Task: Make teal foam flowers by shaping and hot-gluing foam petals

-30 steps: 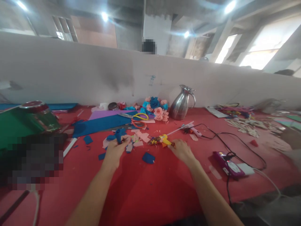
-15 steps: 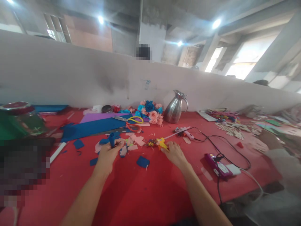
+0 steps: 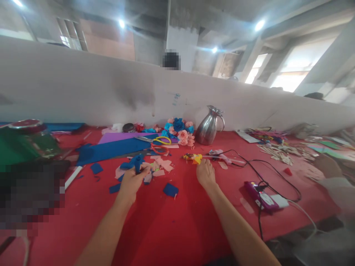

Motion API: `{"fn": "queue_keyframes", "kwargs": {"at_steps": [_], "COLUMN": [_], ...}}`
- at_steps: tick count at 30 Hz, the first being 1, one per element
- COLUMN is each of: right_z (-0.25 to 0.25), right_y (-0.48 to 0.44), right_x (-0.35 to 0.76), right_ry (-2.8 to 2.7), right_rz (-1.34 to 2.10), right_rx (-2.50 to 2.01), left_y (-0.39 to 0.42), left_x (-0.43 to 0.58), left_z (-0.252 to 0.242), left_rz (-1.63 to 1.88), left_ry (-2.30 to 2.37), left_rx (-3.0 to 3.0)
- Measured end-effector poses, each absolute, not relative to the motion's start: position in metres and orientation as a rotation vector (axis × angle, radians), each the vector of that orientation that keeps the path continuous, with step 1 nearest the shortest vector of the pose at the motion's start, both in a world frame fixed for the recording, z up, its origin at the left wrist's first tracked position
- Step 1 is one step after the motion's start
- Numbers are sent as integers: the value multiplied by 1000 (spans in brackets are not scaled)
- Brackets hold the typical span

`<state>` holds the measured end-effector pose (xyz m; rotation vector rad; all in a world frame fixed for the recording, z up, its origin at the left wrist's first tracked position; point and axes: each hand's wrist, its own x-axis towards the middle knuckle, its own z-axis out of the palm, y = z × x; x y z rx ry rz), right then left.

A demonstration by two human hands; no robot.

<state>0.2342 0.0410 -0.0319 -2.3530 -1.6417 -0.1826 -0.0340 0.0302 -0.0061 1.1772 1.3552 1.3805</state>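
My left hand (image 3: 132, 181) is closed around a small rolled piece of blue foam (image 3: 137, 162), held just above a scatter of pink and blue scraps (image 3: 161, 167) on the red table (image 3: 177, 221). My right hand (image 3: 205, 173) reaches forward, its fingertips at the handle of a yellow glue gun (image 3: 194, 158). A white glue stick (image 3: 227, 159) lies level to the gun's right. A loose blue foam piece (image 3: 170, 190) lies between my two forearms.
A steel jug (image 3: 210, 125), paper flowers (image 3: 180, 129), yellow-handled scissors (image 3: 156, 139) and a blue foam sheet (image 3: 111, 149) lie beyond my hands. A purple device (image 3: 259, 190) with black cables sits right. A green jar (image 3: 30, 142) stands left. Another person's hand (image 3: 328, 166) rests far right.
My right hand moved forward with the glue gun, which turned so its stick now lies level. My left hand kept hold of the blue roll. The view shifted slightly.
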Motion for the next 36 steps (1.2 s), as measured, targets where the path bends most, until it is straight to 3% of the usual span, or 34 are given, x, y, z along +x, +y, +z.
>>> {"fn": "queue_keyframes", "kwargs": {"at_steps": [6,9,14,23,36], "right_z": [-19,-18,-21,-13,-18], "right_y": [24,7,-4,24,10], "right_x": [214,189,159,137,135], "right_ry": [-1677,-1964,-2142,-1115,-1027], "right_rz": [-204,191,644,1426,1386], "right_rx": [-2099,-1779,-1625,-1007,-957], "left_y": [30,29,24,16,13], "left_x": [-32,-30,-27,-21,-14], "left_z": [-9,-7,-4,2,-1], "left_rz": [1363,1361,1348,1082,1070], "left_ry": [1325,1322,1307,1172,1163], "left_rx": [1215,1213,1200,1072,984]}}
